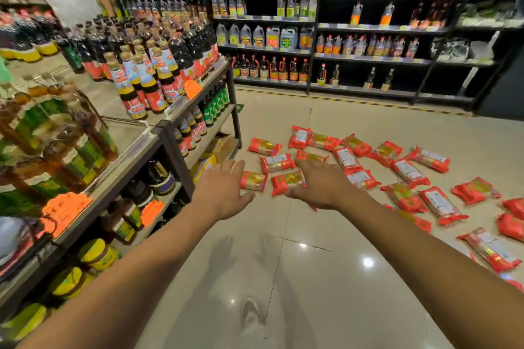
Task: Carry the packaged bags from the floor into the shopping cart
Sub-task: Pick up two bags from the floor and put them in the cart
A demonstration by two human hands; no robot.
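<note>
Hovering near bags (pixel 287 185), both hands (pixel 224 190) (pixel 320 184) outstretched, splayed.

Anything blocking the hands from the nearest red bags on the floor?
Nothing visible. The left hand and right hand reach open toward the nearest bags, with no object between. The display rack stands off to the left. No cart is in view.

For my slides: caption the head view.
Left hand and right hand, open, reach toward red packaged bags scattered on the floor beside bottle shelves.
</note>
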